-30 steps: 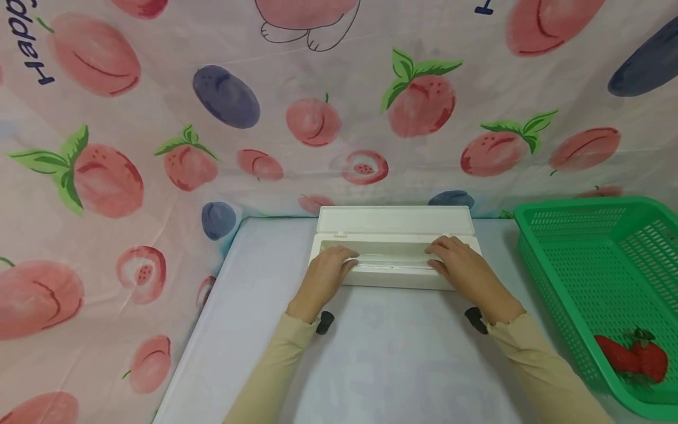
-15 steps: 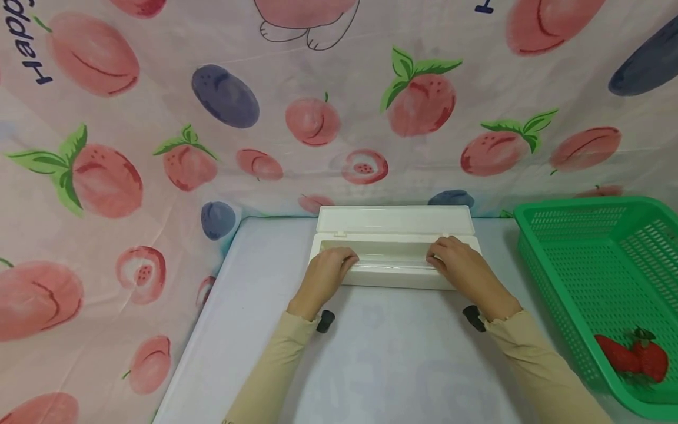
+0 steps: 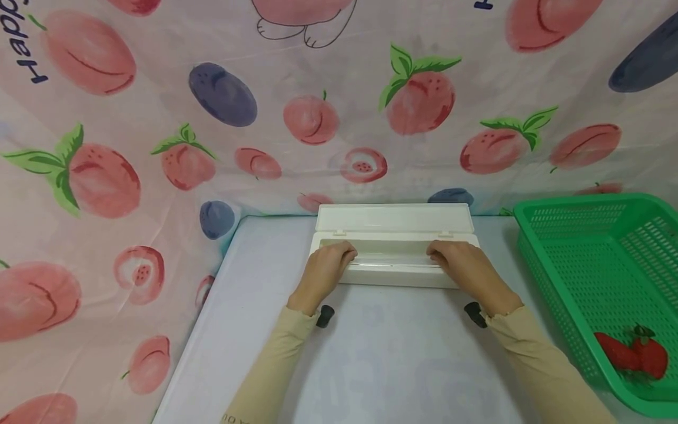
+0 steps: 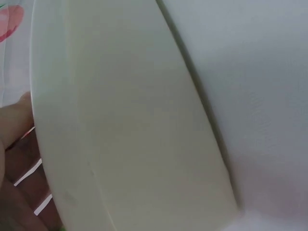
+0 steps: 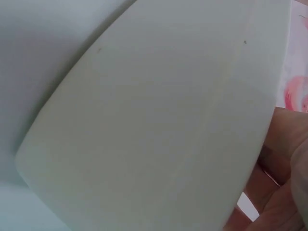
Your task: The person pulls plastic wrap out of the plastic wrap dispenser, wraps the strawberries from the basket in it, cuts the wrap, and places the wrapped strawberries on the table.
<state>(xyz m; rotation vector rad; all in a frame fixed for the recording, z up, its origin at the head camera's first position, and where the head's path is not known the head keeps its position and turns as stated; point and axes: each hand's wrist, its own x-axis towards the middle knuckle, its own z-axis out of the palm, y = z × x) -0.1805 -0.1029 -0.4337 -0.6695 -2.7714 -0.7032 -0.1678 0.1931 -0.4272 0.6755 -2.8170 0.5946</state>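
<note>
A long white cling film dispenser (image 3: 397,278) lies across the back of the table, its hinged lid (image 3: 394,218) tipped back. Across its opening runs a glossy, see-through strip that looks like cling film (image 3: 389,260); its exact edge is hard to make out. At the left end my left hand (image 3: 324,270) pinches there with thumb and fingertips together. My right hand (image 3: 465,266) pinches likewise at the right end. Both wrist views show mostly the white front wall, with the left fingers (image 4: 17,125) and right fingers (image 5: 284,134) partly hidden behind it; the pinched edge is out of sight.
To the right stands a green plastic basket (image 3: 553,318) holding red strawberries (image 3: 648,356). Behind and left of the white table (image 3: 381,353) hangs a fruit-printed cloth (image 3: 296,70). Dark wrist-worn pieces (image 3: 325,316) show beside the sleeves.
Thumbs and fingers of both hands, apart a second ago, have come together. Both hands are now slightly higher over the opening. Dispenser and basket stay in place; the head view shifts slightly.
</note>
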